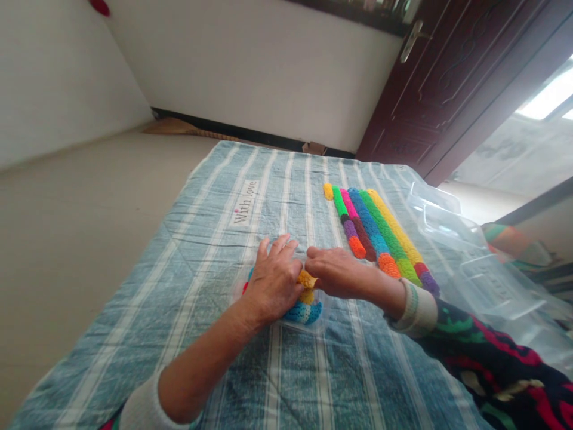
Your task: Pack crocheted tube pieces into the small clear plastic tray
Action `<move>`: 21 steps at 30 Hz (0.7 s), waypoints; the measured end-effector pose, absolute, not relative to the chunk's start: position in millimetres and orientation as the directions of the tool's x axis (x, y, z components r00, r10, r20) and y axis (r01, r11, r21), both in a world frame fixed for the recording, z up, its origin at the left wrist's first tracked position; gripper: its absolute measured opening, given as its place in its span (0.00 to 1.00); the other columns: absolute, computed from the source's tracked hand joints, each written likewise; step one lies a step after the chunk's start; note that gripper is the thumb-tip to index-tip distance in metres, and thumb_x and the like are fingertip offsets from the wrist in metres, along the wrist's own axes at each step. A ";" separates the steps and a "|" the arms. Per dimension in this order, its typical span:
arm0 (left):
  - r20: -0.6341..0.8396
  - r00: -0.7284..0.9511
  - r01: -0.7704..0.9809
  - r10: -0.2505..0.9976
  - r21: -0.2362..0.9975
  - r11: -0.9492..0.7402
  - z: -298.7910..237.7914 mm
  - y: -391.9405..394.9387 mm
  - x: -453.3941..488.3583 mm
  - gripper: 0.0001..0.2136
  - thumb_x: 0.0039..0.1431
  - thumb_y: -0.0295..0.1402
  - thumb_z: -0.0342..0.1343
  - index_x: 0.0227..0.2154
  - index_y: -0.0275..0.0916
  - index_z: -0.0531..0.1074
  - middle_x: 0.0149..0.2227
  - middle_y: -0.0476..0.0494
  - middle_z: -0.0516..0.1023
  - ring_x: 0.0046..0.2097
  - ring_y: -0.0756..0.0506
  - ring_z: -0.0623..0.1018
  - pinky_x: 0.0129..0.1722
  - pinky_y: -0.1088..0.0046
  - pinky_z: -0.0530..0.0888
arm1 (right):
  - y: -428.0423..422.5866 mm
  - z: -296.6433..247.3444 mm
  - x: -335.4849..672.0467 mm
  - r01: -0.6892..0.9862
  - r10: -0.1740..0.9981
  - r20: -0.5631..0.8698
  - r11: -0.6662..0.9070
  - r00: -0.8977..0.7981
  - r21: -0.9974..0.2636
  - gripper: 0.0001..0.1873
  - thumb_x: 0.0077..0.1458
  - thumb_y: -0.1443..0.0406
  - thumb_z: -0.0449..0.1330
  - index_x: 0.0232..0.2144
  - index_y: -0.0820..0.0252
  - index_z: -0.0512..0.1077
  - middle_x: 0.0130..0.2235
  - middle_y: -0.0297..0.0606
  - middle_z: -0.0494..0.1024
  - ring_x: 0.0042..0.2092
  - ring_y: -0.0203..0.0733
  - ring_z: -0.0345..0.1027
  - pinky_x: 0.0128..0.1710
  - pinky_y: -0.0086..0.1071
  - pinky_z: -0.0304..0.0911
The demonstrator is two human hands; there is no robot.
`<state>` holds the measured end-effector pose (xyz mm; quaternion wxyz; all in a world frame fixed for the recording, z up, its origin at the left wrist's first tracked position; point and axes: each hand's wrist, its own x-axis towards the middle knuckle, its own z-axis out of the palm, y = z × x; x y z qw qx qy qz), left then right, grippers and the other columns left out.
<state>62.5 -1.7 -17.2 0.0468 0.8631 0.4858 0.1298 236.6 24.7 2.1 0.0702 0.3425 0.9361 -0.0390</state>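
A clear plastic box (326, 319) rests on the striped cloth in front of me, holding colourful knitted or crocheted pieces. My left hand (275, 283) lies over the box with its fingers spread, covering much of what is inside. Closed in a pinch, my right hand (333, 272) grips the edge of a yellow crocheted piece (307, 279) at the box's right side. Below the hands a blue crocheted piece with a white stripe (304, 312) shows. A bit of red and blue peeks out left of my left hand.
Rows of colourful crocheted pieces (380, 227) lie to the right on the striped cloth (201, 239). Several clear plastic boxes (496, 280) stand along the right edge. Printed "With love" lettering (245, 203) is on the cloth. Beyond are a wall and a dark red door (430, 89).
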 end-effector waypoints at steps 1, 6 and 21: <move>0.185 0.490 0.829 0.852 0.204 -0.521 -17.8 -2.1 63.6 0.05 0.51 0.29 0.61 0.31 0.36 0.79 0.57 0.28 0.74 0.64 0.27 0.65 0.62 0.36 0.58 | 24.7 1.9 235.6 0.652 0.643 -0.162 0.758 -0.749 -0.009 0.05 0.59 0.72 0.59 0.32 0.64 0.74 0.35 0.39 0.72 0.25 0.31 0.55 0.23 0.31 0.43; 0.221 0.491 0.825 0.842 0.191 -0.532 -20.0 -1.9 65.2 0.04 0.53 0.28 0.58 0.28 0.37 0.78 0.56 0.28 0.75 0.63 0.27 0.66 0.61 0.36 0.60 | 25.7 -1.2 233.2 0.663 0.656 -0.152 0.749 -0.740 0.004 0.07 0.60 0.71 0.59 0.30 0.64 0.75 0.34 0.39 0.72 0.24 0.30 0.53 0.23 0.32 0.42; 0.148 0.517 0.828 0.843 0.163 -0.536 -11.3 3.4 53.1 0.02 0.51 0.29 0.63 0.28 0.38 0.79 0.57 0.32 0.74 0.64 0.28 0.66 0.61 0.40 0.62 | 21.8 11.6 227.1 0.688 0.667 -0.249 0.726 -0.702 0.005 0.11 0.62 0.73 0.55 0.32 0.65 0.76 0.36 0.41 0.73 0.26 0.33 0.55 0.23 0.32 0.43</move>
